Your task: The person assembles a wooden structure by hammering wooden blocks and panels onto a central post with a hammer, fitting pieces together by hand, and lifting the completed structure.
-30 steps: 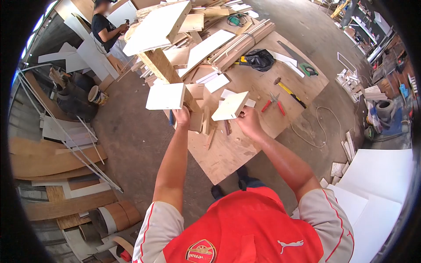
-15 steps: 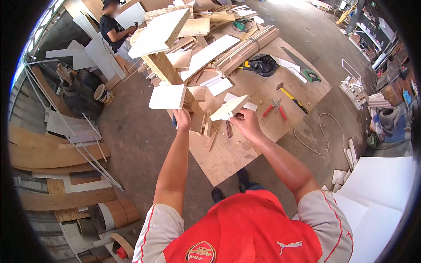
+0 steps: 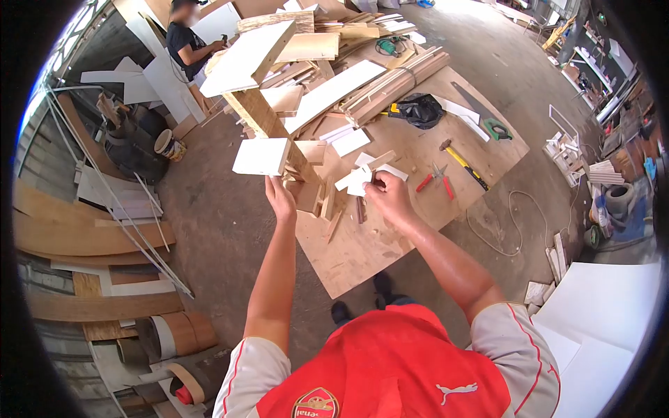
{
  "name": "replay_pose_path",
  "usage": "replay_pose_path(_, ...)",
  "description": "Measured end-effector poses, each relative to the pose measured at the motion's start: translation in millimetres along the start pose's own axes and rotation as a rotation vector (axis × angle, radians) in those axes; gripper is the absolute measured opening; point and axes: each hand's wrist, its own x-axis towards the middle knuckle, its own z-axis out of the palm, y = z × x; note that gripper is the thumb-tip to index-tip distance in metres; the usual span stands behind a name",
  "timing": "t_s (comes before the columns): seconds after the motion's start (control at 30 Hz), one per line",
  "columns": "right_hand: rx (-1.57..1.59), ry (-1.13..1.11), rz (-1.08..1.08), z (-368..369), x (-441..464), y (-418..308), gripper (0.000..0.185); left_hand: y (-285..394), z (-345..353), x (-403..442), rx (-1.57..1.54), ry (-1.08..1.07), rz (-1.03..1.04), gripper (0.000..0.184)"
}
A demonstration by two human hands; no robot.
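My left hand (image 3: pixel 281 200) is under the near edge of a white block (image 3: pixel 260 157) on a wooden structure, its fingers stretched against the underside. A wooden post (image 3: pixel 256 113) rises behind the block and bears a larger white-topped board (image 3: pixel 245 57). To the right, my right hand (image 3: pixel 387 194) pinches a small piece of wood with white faces (image 3: pixel 358 180), now seen nearly edge-on. Red-handled pincers (image 3: pixel 436 180) lie on the plywood table (image 3: pixel 334 268) just right of that hand, with a yellow-handled hammer (image 3: pixel 464 163) beyond them.
Bundled wood strips (image 3: pixel 397 87), a black bag (image 3: pixel 423 111), a green-handled saw (image 3: pixel 497 128) and a green power tool (image 3: pixel 389 46) lie farther back. A person (image 3: pixel 188 43) works at the back left. White panels (image 3: pixel 605 299) lie at the right, and a bucket (image 3: pixel 169 145) stands at the left.
The small piece in my right hand has turned from its broad face to nearly edge-on. My left hand's fingers have straightened beneath the block. The view has shifted slightly.
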Motion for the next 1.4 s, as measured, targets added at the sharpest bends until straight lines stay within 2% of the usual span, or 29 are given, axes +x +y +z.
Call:
replay_pose_path(0.13, 0.093, -0.009, 0.037, -7, -1, -11, 0.026, 29, 8, -20, -0.095, 0.03, 0.016, 0.045)
replay_pose_path(0.23, 0.133, -0.019, 0.04, -14, -5, -21, 0.027, 44, 7, -42, 0.192, 0.226, 0.233, 0.047)
replay_pose_path(0.27, 0.117, -0.039, 0.06, -18, -7, -23, 0.027, 49, 7, -58, 0.121, 0.135, 0.211, 0.043)
replay_pose_path(0.33, 0.089, -0.08, 0.088, -23, -9, -30, 0.027, 81, 23, -91, 0.198, -0.252, 0.397, 0.045)
replay_pose_path(0.4, 0.063, -0.132, 0.107, -27, -15, -47, 0.027, 112, 57, -121, 0.094, -0.41, 0.286, 0.046)
replay_pose_path(0.47, 0.036, -0.168, 0.109, -33, -21, -79, 0.029, 112, 79, -136, -0.178, -0.477, 0.096, 0.049)
replay_pose_path(0.5, 0.023, -0.181, 0.111, -34, -24, -87, 0.03, 106, 81, -134, -0.13, -0.499, -0.066, 0.046)
replay_pose_path(0.6, -0.037, -0.031, -0.127, -27, -38, -85, 0.033, 98, 88, -149, -0.367, -0.389, -0.257, 0.044)
replay_pose_path(0.63, -0.138, -0.034, -0.144, -30, -46, -93, 0.036, 103, 92, -158, -0.406, -0.291, -0.272, 0.043)
replay_pose_path(0.73, -0.276, 0.132, -0.354, -23, -68, -93, 0.043, 106, 90, -181, -0.476, -0.236, -0.241, 0.045)
replay_pose_path(0.9, -0.46, 0.26, -0.551, -12, -109, -100, 0.031, 135, 83, -225, -0.482, -0.163, -0.263, 0.05)
replay_pose_path(1.2, -0.586, 0.235, -0.82, -18, -192, -118, 0.027, 165, 46, -308, -0.508, -0.014, -0.193, 0.047)
replay_pose_path(1.4, -0.61, 0.186, -0.822, -40, -234, -125, 0.024, 177, 44, -352, -0.497, 0.031, -0.226, 0.048)
